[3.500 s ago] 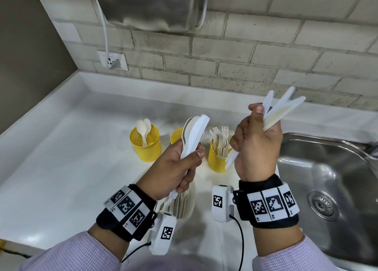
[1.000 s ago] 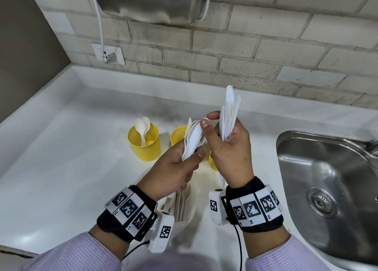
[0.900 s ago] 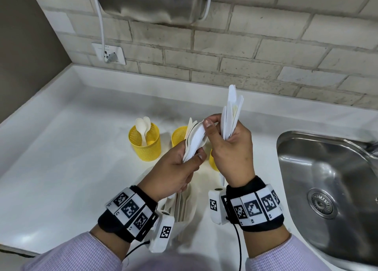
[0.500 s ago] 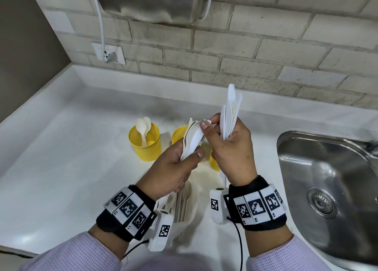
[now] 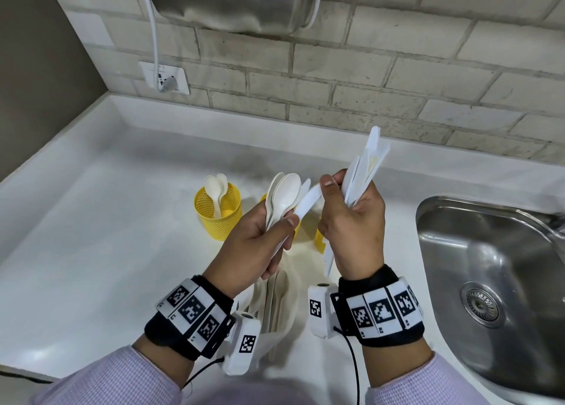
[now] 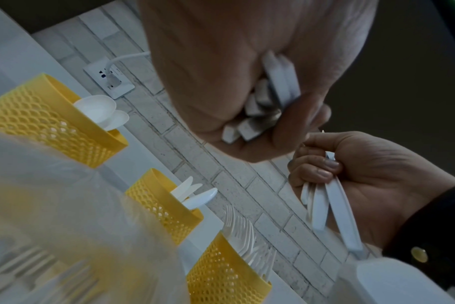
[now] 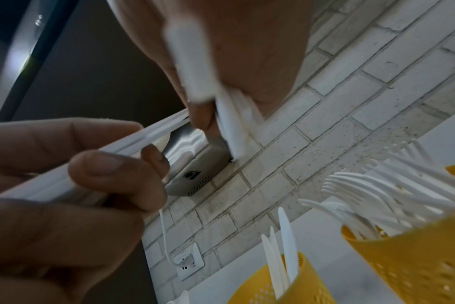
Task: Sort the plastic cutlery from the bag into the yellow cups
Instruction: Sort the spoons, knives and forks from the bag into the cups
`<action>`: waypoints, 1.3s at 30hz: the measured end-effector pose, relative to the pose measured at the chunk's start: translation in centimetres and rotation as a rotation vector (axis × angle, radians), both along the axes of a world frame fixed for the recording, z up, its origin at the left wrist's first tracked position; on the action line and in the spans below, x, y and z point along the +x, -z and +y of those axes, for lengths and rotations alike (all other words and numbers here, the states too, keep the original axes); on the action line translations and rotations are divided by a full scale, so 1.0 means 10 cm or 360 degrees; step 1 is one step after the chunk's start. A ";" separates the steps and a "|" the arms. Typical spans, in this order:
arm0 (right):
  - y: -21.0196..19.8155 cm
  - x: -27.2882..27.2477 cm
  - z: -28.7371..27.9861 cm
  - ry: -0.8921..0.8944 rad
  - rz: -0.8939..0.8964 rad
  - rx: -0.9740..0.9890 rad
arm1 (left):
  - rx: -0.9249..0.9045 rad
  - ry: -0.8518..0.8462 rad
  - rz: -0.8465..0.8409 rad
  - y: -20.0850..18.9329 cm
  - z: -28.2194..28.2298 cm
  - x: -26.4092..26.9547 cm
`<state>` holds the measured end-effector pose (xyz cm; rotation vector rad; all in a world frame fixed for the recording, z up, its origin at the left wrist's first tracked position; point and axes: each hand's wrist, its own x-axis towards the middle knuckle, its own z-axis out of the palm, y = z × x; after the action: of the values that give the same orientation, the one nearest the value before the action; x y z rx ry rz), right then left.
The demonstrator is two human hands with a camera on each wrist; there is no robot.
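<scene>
left hand (image 5: 260,245): fingers clamped on spoon bundle (image 5: 282,196) | right hand (image 5: 351,227): fingers clamped on knives (image 5: 365,169), thumb apparently pinching one knife from the bundle | yellow cups (image 5: 218,218): on table (image 5: 91,236), behind hands | bag (image 5: 276,307): below wrists

Three yellow mesh cups (image 6: 166,207) stand upright mid-bench near the back edge, holding white spoons (image 5: 216,190), knives (image 6: 192,195), forks (image 6: 247,236). The clear bag (image 5: 275,307) lies toward the front edge.
</scene>
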<state>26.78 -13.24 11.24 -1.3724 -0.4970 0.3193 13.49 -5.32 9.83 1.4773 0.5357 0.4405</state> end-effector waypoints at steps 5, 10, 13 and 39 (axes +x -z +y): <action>-0.01 0.00 -0.03 -0.0161 0.0160 0.0071 | 0.0060 0.0036 -0.0038 -0.02 0.00 -0.01; -0.04 0.07 -0.06 -0.0130 0.0183 0.0087 | 0.0073 0.0104 -0.0045 -0.04 0.00 -0.03; -0.07 0.09 -0.09 -0.0122 0.0304 0.0185 | 0.0045 0.0092 -0.0048 -0.05 -0.02 -0.03; -0.09 -0.03 -0.09 -0.0183 0.0718 0.0376 | 0.0129 0.0034 -0.0103 -0.15 -0.15 0.01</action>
<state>26.44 -14.14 12.10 -1.0040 -0.2279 0.6265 13.56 -6.80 11.35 1.5396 0.4550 0.4967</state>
